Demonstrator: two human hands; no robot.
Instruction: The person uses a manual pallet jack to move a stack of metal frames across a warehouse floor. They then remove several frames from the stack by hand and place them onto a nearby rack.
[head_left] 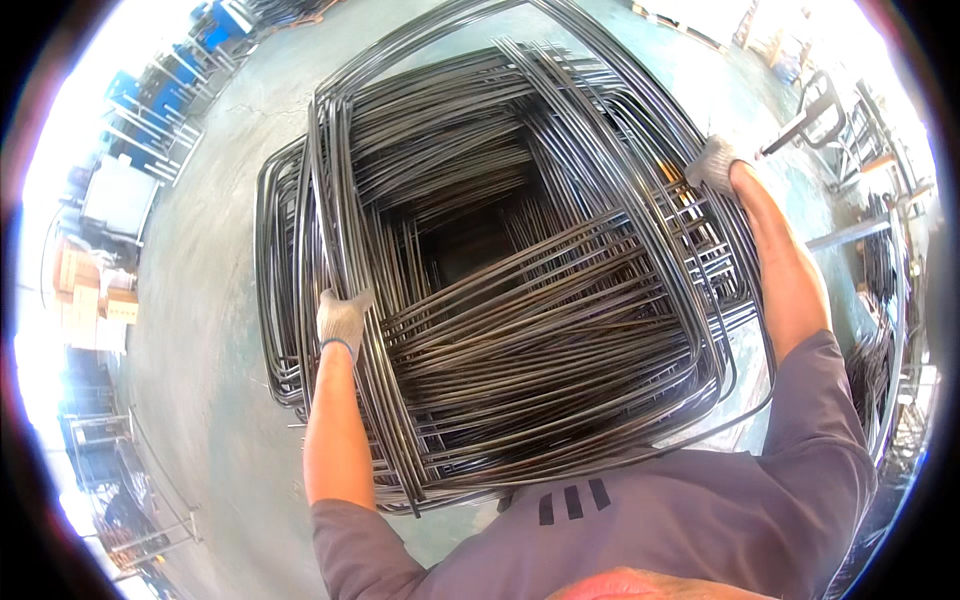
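Note:
A tall pile of dark, bent metal tube frames point(540, 350) with rounded corners is stacked crosswise in front of me, around a dark hollow middle. Across the top lies a loose bundle of U-shaped metal frames point(340, 210), tilted against the rest. My left hand point(343, 318), in a pale knit glove, is closed around the left legs of this bundle. On the far right side my right hand point(714, 165), gloved alike, grips the outer tubes of the bundle. Both arms are spread wide, and the fingertips of each hand are partly hidden behind the tubes.
Grey-green floor point(215, 300) surrounds the pile. At the left stand cardboard boxes point(90, 290) and blue-topped metal stands point(150, 110). A metal rack point(880, 220) with dark rods runs along the right, near a black tube frame part point(820, 115).

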